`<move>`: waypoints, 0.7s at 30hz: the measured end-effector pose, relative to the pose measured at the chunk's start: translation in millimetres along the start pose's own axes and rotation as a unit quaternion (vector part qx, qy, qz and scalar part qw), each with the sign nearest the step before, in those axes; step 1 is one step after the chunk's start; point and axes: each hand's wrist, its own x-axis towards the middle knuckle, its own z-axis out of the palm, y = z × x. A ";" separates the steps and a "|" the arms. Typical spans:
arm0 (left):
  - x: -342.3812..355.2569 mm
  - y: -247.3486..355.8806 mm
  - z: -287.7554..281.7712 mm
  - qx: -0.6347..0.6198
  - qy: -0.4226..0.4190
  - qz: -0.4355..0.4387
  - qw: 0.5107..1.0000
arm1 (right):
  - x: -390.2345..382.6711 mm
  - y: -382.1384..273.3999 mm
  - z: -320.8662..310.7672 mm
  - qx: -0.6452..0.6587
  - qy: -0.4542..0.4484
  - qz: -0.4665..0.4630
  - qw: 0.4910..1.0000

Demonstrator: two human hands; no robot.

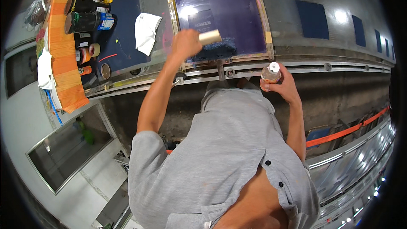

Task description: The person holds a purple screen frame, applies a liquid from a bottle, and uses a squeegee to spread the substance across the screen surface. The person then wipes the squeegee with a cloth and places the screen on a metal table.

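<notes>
Clear white-capped bottle, just right of the frame's center, sits in the curled fingers of the right hand. At upper center, the left hand closes round a beige block, above dark blue ink on a purple printing screen.

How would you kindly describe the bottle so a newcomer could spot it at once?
Find the framed purple panel at top centre. Below its lower right corner, the right hand holds the bottle. Unlike the dark tubs at left, it is see-through with a white top.
</notes>
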 end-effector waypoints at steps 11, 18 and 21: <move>67.5 -33.6 30.7 -0.085 -0.333 -0.062 0.937 | -16.2 18.1 6.7 0.043 0.043 -0.003 0.998; 66.4 -22.0 -4.1 -0.125 -0.310 -0.057 0.941 | -16.4 8.6 13.9 0.070 0.040 -0.001 0.997; 35.8 -15.4 27.1 0.048 -0.215 0.013 0.975 | -15.0 12.9 13.1 0.051 0.054 -0.014 0.997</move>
